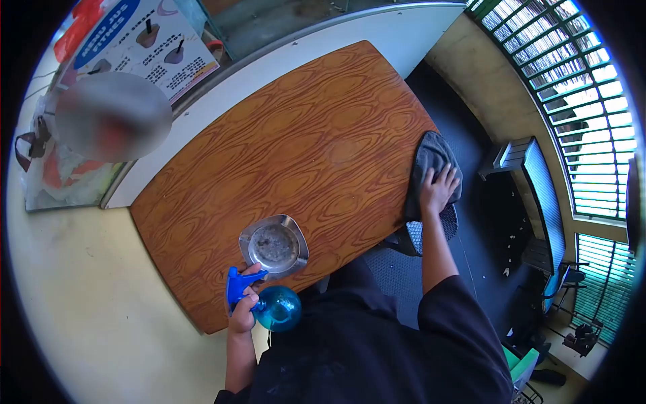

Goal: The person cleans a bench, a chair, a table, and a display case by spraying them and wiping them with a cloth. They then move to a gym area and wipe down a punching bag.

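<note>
My left hand [245, 303] is wrapped around the neck of a spray bottle [279, 309] with a blue trigger head and a clear blue body. Just beyond it, a metal ashtray [275, 245] with a greyish bottom sits near the front edge of the wood-patterned table [296, 148]. At the table's right edge, my right hand [441, 187] lies flat with fingers spread on a dark grey cloth [431, 151]. Part of that cloth hangs over the edge.
A menu board [145, 44] and a glass case stand behind the table at the left. A dark chair [420, 232] is tucked by the right edge. Farther right are a bench [544, 192] and a barred window [572, 87]. A pale wall [101, 276] borders the left side.
</note>
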A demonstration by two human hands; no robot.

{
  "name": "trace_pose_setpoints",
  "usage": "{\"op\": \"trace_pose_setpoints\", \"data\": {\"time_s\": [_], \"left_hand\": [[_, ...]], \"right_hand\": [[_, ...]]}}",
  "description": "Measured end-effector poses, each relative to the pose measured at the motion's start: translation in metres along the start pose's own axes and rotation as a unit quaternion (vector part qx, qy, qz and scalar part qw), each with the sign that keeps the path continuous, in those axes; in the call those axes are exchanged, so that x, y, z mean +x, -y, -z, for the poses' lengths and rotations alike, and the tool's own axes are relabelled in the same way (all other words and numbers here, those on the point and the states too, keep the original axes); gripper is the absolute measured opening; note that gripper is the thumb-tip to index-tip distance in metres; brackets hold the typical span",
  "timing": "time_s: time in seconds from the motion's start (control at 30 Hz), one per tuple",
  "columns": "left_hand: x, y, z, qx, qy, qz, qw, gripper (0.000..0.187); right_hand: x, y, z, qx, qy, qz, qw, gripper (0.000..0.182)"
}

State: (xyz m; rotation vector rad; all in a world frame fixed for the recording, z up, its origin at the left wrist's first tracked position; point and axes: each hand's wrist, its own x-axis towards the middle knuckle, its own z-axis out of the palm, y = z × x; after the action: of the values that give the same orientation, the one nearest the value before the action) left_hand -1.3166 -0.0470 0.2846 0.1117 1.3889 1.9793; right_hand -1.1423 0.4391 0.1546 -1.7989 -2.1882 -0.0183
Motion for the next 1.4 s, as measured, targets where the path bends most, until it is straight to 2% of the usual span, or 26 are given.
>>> {"op": "trace_pose_setpoints", "data": {"time_s": [0.03, 0.17, 0.23, 0.37, 0.4, 0.47, 0.5, 0.57, 0.6, 0.63, 0.7, 0.73, 0.77, 0.9, 0.93, 1.03, 1.1, 1.17, 1.23, 1.3, 1.37, 1.4], "left_hand": [[0.0, 0.003, 0.003, -0.004, 0.001, -0.001, 1.0, 0.062], [0.001, 0.009, 0.016, -0.015, 0.033, 0.012, 0.999, 0.072], [0.001, 0.016, 0.017, -0.014, 0.033, 0.005, 0.999, 0.074], [-0.007, 0.039, 0.019, -0.044, 0.006, -0.034, 0.998, 0.073], [-0.011, 0.049, 0.022, -0.049, 0.0, -0.048, 0.998, 0.073], [-0.016, 0.058, 0.019, -0.061, -0.031, -0.07, 0.995, 0.073], [-0.017, 0.062, 0.015, -0.077, -0.028, -0.072, 0.994, 0.074], [-0.02, 0.064, 0.01, -0.055, -0.06, -0.058, 0.995, 0.073], [-0.022, 0.061, 0.005, -0.038, -0.085, -0.045, 0.995, 0.073], [-0.021, 0.054, -0.001, -0.013, -0.097, -0.035, 0.995, 0.071], [-0.021, 0.044, -0.018, -0.041, -0.143, -0.027, 0.989, 0.07], [-0.021, 0.043, -0.021, -0.042, -0.143, -0.026, 0.988, 0.07], [-0.021, 0.046, -0.022, -0.05, -0.153, -0.03, 0.986, 0.068], [-0.018, 0.06, -0.024, -0.068, -0.174, -0.057, 0.981, 0.066], [-0.016, 0.057, -0.027, -0.076, -0.166, -0.062, 0.981, 0.067], [-0.011, 0.064, -0.026, -0.115, -0.171, -0.084, 0.975, 0.067], [0.005, 0.081, -0.014, -0.111, -0.172, -0.085, 0.975, 0.066], [0.022, 0.108, 0.003, -0.109, -0.176, -0.082, 0.975, 0.066], [0.04, 0.126, 0.016, -0.113, -0.151, -0.02, 0.982, 0.062], [0.055, 0.125, 0.026, -0.099, -0.139, -0.016, 0.985, 0.056], [0.065, 0.133, 0.041, -0.043, -0.106, 0.029, 0.993, 0.051], [0.069, 0.135, 0.05, -0.011, -0.092, 0.048, 0.995, 0.052]], "right_hand": [[-0.025, 0.009, -0.001, 0.017, -0.01, -0.042, 0.999, 0.069], [-0.132, 0.059, 0.019, -0.013, 0.054, 0.074, 0.996, 0.077], [-0.18, 0.079, 0.025, 0.017, 0.084, 0.146, 0.986, 0.081], [-0.247, 0.116, 0.045, 0.104, 0.245, 0.303, 0.915, 0.084], [-0.254, 0.12, 0.045, 0.116, 0.252, 0.331, 0.902, 0.084], [-0.266, 0.141, 0.042, 0.116, 0.349, 0.457, 0.81, 0.085], [-0.271, 0.151, 0.032, 0.133, 0.358, 0.486, 0.786, 0.085], [-0.284, 0.16, 0.002, 0.082, 0.359, 0.612, 0.7, 0.098], [-0.286, 0.168, -0.008, 0.07, 0.39, 0.635, 0.664, 0.09], [-0.287, 0.184, -0.007, 0.083, 0.396, 0.642, 0.651, 0.09], [-0.278, 0.204, -0.002, 0.091, 0.316, 0.758, 0.564, 0.064], [-0.278, 0.205, -0.001, 0.09, 0.316, 0.758, 0.563, 0.064], [-0.281, 0.206, -0.002, 0.099, 0.355, 0.76, 0.535, 0.062], [-0.29, 0.197, -0.018, 0.12, 0.49, 0.75, 0.427, 0.051], [-0.282, 0.192, -0.012, 0.113, 0.49, 0.75, 0.43, 0.051], [-0.25, 0.172, 0.02, 0.128, 0.56, 0.729, 0.372, 0.052], [-0.221, 0.143, 0.039, 0.239, 0.563, 0.677, 0.41, 0.052], [-0.191, 0.113, 0.032, 0.039, 0.758, 0.496, 0.423, 0.047], [-0.148, 0.047, 0.015, 0.116, 0.695, 0.532, 0.47, 0.038], [-0.103, -0.004, 0.017, 0.2, 0.655, 0.478, 0.55, 0.033], [-0.069, -0.102, -0.05, 0.305, 0.706, 0.126, 0.627, 0.028], [-0.052, -0.121, -0.044, 0.348, 0.691, 0.024, 0.633, 0.026]]}}
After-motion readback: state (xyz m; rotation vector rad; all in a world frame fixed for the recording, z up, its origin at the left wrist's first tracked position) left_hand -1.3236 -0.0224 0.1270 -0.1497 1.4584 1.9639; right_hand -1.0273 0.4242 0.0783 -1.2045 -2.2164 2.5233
